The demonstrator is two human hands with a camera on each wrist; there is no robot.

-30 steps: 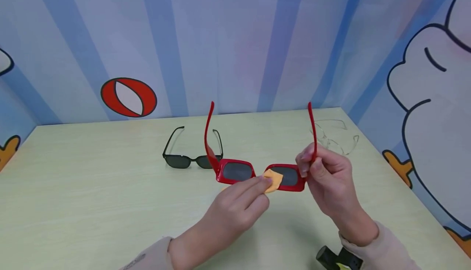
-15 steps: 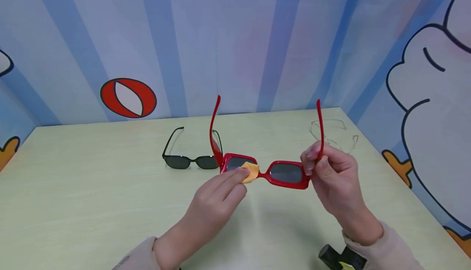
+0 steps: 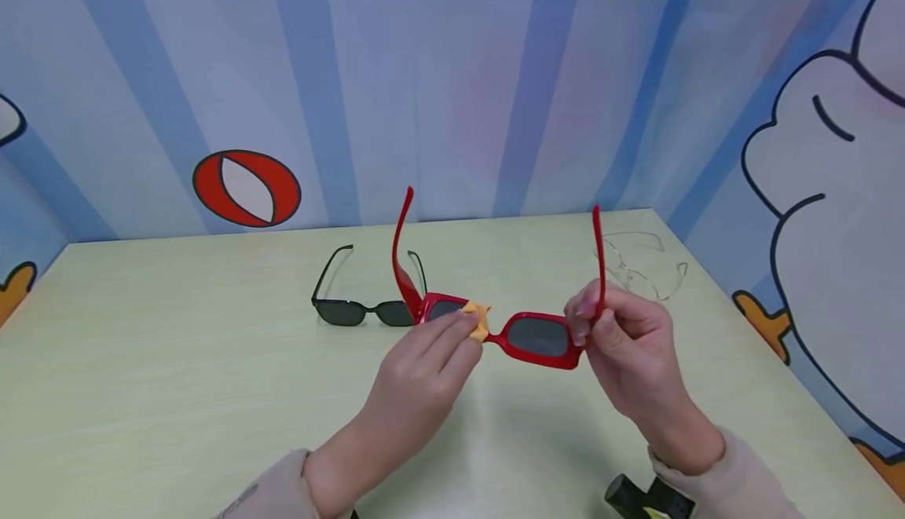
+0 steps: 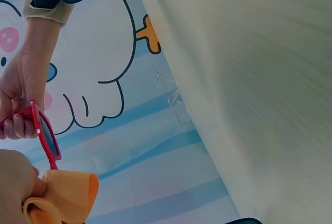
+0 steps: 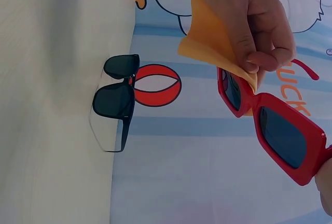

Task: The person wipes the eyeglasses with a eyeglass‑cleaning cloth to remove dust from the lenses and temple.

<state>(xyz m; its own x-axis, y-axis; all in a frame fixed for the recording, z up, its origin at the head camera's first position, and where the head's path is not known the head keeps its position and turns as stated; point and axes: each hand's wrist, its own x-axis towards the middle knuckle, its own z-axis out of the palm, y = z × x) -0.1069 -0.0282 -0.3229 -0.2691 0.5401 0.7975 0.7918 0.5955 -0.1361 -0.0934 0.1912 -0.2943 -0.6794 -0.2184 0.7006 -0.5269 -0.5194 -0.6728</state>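
L hand [image 3: 426, 363], fingers pinching orange cloth [image 3: 478, 321] nr bridge of red sunglasses [image 3: 539, 337], prob. mid-wipe; R hand [image 3: 634, 344], fingers gripping their hinge end, must hold steady for next pass.

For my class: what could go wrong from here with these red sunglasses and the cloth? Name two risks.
1. The right hand grips the red sunglasses at one end while the left hand pinches the cloth against the lens at the other; uneven pressure might twist the red sunglasses.
2. The red sunglasses are held above the table, so a slip could drop them, perhaps knocking the black sunglasses resting behind.
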